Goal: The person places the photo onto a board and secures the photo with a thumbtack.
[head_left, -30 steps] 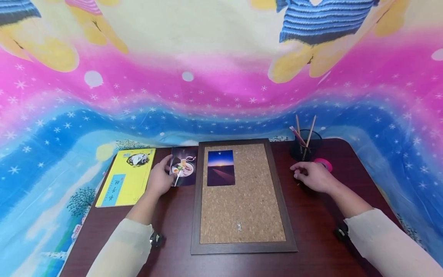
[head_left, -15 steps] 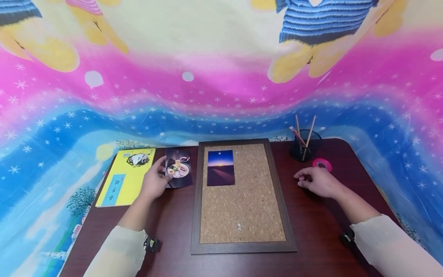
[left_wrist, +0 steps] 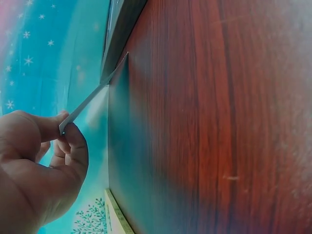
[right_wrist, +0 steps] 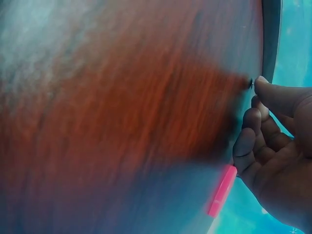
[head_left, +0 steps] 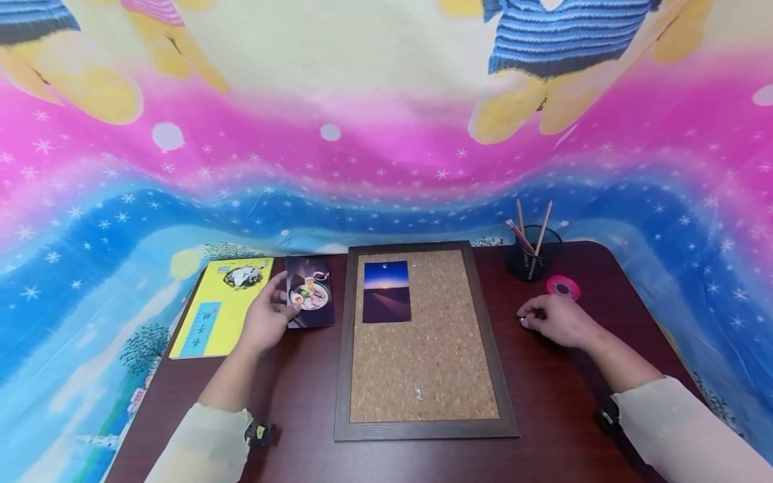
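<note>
Food photo (head_left: 309,288) pinched in left hand (head_left: 264,323) near far edge of table (head_left: 302,422)

Left hand: thumb and finger grip the photo by its left side; that side is raised off the table. The photo lies between the yellow book (head_left: 222,312), at the table's far left corner, and the framed cork board (head_left: 429,355).
Right hand (head_left: 561,322): thumb and fingertip pinch a small item (right_wrist: 252,84), too small to identify, right of the board. The pink ring (head_left: 572,287) sits just beyond this hand. The black cup (head_left: 530,265), holding 3 pencils (head_left: 541,231), stands near the far right corner.
Board: 1 sunset photo (head_left: 386,295) in its far left corner; clear pieces (head_left: 418,394) near its near edge.
</note>
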A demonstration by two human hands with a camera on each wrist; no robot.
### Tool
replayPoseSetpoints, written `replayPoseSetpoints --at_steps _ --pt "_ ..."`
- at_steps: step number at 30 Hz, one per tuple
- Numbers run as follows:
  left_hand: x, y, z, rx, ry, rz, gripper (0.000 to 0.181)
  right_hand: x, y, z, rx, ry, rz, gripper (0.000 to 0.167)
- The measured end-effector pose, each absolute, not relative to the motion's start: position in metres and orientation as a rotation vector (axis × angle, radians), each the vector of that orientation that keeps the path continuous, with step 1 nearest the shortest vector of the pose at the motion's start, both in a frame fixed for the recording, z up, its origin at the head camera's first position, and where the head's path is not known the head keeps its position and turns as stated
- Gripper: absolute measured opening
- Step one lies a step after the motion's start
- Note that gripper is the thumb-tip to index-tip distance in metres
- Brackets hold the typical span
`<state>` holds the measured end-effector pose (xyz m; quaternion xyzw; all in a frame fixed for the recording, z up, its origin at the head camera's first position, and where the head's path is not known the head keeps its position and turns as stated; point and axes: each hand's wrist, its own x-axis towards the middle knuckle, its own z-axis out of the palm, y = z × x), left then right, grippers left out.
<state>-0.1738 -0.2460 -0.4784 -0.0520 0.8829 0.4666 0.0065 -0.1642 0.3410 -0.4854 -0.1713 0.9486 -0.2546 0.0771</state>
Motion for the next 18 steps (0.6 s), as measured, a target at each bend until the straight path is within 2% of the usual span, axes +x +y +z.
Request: replayPoseSetpoints --at_steps 18 --pt "-0.161 -0.236 -0.469 -0.083 2.683 1.624 0.075 -0.163 0.338 -0.489 -0.463 2.887 -0.76 0.008"
